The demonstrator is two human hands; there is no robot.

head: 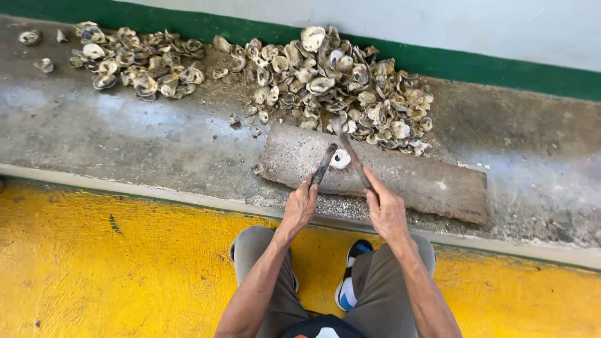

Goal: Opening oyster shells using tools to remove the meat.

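My left hand (301, 201) grips a short dark tool (324, 164) that angles up toward a small white oyster shell (340, 159). My right hand (383, 206) holds a longer metal rod (350, 152) that crosses over the same shell, its flat tip reaching the edge of the big shell pile (341, 84). The shell rests on a worn grey wooden plank (413, 178) that lies across the concrete ledge (125, 138). Both tools meet at the shell.
A second, smaller heap of oyster shells (134, 61) lies at the back left of the ledge, with stray shells (29, 37) beyond it. A green-banded wall (501, 69) runs behind. The floor (125, 269) under me is yellow; my knees and one shoe (348, 285) show below.
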